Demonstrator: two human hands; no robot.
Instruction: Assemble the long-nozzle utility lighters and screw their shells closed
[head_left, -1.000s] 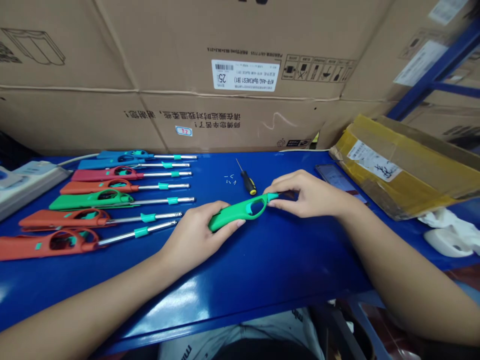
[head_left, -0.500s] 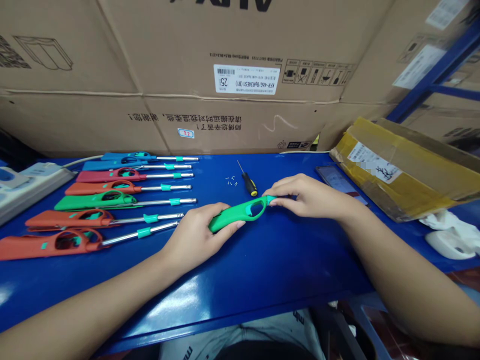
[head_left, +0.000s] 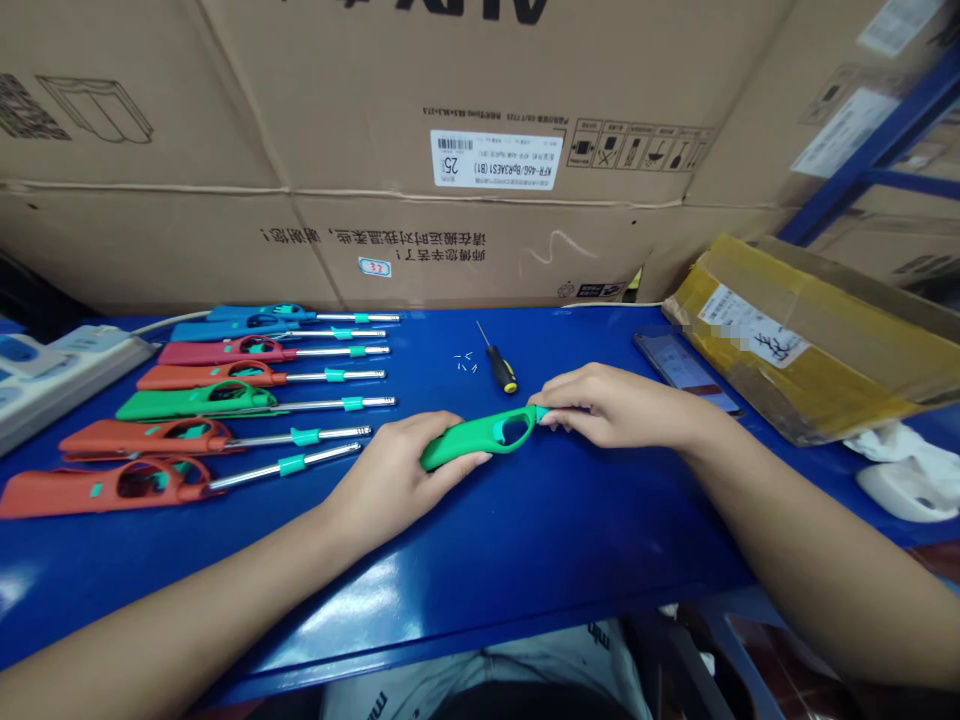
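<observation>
A green lighter body (head_left: 484, 438) lies across the middle of the blue table (head_left: 525, 530). My left hand (head_left: 390, 475) is wrapped round its handle end. My right hand (head_left: 607, 405) pinches the teal nozzle end; whatever sticks out there is hidden under the fingers. Just beyond the lighter lie a small screwdriver with a black and yellow handle (head_left: 498, 366) and several tiny screws (head_left: 463, 362).
At the left, several long-nosed lighters (head_left: 225, 400) in blue, red, orange and green lie in a row. A power strip (head_left: 52, 365) sits at the far left. A phone (head_left: 686, 365), a taped parcel (head_left: 810, 340) and white cloth (head_left: 900, 470) are at the right. Large cartons (head_left: 480, 150) wall the back.
Both hands and the green lighter have sunk slightly toward the table, and the lighter now lies flatter. My right hand's fingers have closed further over the nozzle end.
</observation>
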